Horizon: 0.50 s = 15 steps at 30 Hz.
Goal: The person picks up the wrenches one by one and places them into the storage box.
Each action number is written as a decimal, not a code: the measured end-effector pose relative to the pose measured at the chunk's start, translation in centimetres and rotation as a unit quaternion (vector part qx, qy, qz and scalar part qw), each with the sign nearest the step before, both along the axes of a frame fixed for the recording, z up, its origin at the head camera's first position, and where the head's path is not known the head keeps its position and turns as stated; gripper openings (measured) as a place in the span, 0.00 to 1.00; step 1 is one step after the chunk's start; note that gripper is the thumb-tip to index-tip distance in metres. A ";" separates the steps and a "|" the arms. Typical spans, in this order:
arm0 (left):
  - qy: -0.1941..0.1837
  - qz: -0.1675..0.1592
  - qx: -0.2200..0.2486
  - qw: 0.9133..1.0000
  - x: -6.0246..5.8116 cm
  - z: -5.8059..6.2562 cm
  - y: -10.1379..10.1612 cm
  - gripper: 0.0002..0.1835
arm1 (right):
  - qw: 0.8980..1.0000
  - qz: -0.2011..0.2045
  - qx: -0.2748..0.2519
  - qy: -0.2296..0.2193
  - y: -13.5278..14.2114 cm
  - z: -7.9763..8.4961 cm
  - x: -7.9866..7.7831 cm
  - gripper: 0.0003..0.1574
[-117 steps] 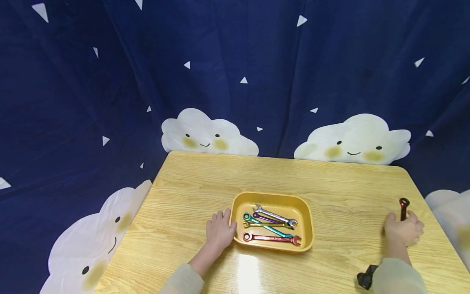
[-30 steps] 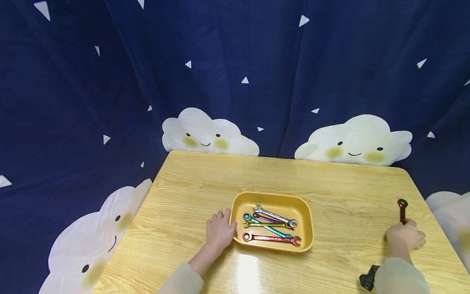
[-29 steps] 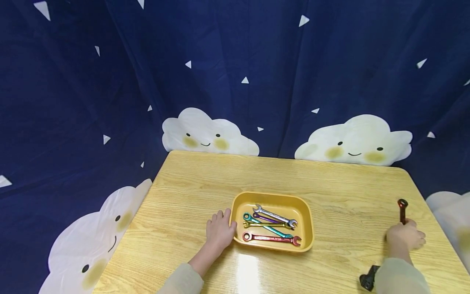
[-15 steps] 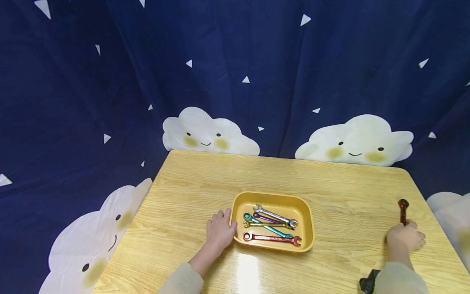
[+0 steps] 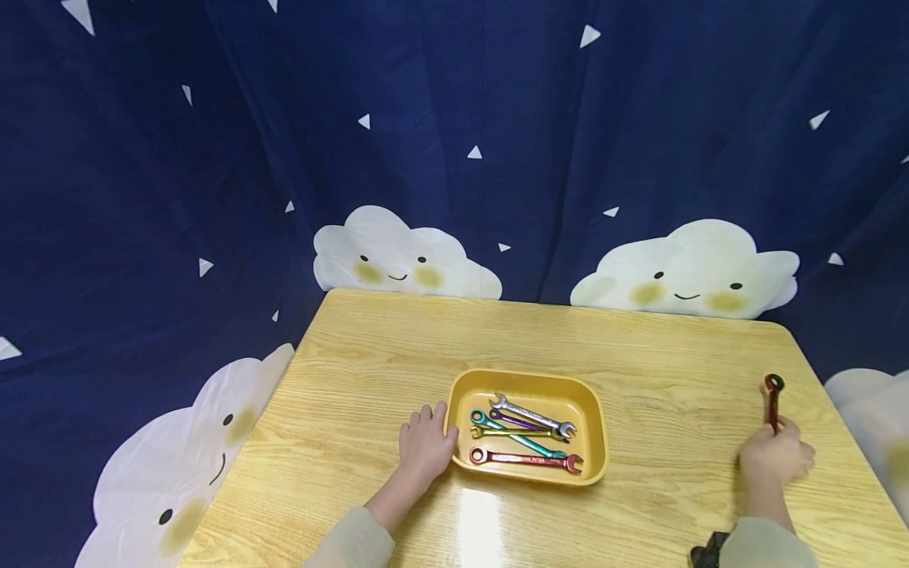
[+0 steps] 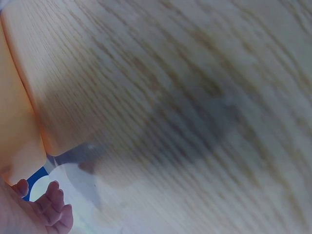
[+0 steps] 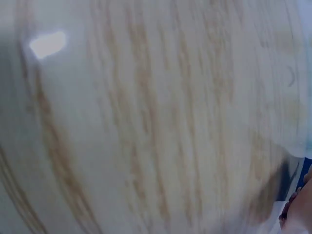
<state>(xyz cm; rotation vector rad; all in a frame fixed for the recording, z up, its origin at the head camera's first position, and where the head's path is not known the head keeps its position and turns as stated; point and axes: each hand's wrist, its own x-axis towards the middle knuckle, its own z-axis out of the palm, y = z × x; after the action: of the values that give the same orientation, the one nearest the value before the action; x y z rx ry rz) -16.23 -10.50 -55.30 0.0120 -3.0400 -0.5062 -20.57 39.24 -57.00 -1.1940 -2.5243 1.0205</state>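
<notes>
My right hand (image 5: 776, 455) grips a dark red combination wrench (image 5: 773, 400) near the table's right side, its ring end sticking out beyond the fingers. The wrench's lower part is hidden by the hand. At the middle of the table is a yellow tray (image 5: 525, 383). My left hand (image 5: 424, 446) rests at the tray's left rim, thumb touching it and fingers relaxed. Inside the tray lie a silver wrench (image 5: 533, 415), a purple wrench (image 5: 516, 420), a teal wrench (image 5: 521, 441), a gold wrench (image 5: 511, 433) and a red wrench (image 5: 525, 458).
The wooden table (image 5: 398, 339) has a rounded back edge against a dark blue curtain (image 5: 426, 95) with cloud prints. A black device (image 5: 706, 552) shows beside the right sleeve (image 5: 767, 544). The left wrist view catches the tray's side at its left edge.
My right hand has shifted slightly away and to the left with the dark red wrench, whose ring end has turned a little. The left hand and the tray's wrenches have stayed put.
</notes>
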 end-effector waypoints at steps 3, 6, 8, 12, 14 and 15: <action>0.000 0.002 0.001 1.000 0.0 0.0 0.0 0.20 | 1.000 -0.001 -0.002 0.025 -0.3 0.2 0.0 0.30; -0.001 0.002 0.000 1.000 0.0 0.0 0.0 0.20 | 0.999 0.001 0.004 0.052 -0.8 0.5 0.0 0.29; -0.003 0.002 0.000 1.000 0.0 0.1 0.0 0.20 | 0.997 0.003 0.012 0.071 -1.0 0.7 -0.1 0.29; -0.003 0.002 0.000 1.000 0.0 0.1 0.0 0.20 | 0.994 0.005 0.033 0.106 -1.6 1.1 -0.3 0.27; -0.003 0.001 0.000 1.000 0.0 0.1 0.0 0.19 | 0.992 0.005 0.043 0.120 -2.0 1.3 -0.4 0.26; -0.003 0.001 0.000 1.000 0.0 0.1 0.0 0.19 | 0.990 0.005 0.049 0.134 -2.2 1.4 -0.5 0.25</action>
<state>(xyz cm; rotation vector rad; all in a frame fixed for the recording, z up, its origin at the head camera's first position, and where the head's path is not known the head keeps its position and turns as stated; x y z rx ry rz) -16.22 -10.46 -55.17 0.0163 -3.0455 -0.5068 -21.06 37.05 -55.58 -0.9483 -2.3446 0.9741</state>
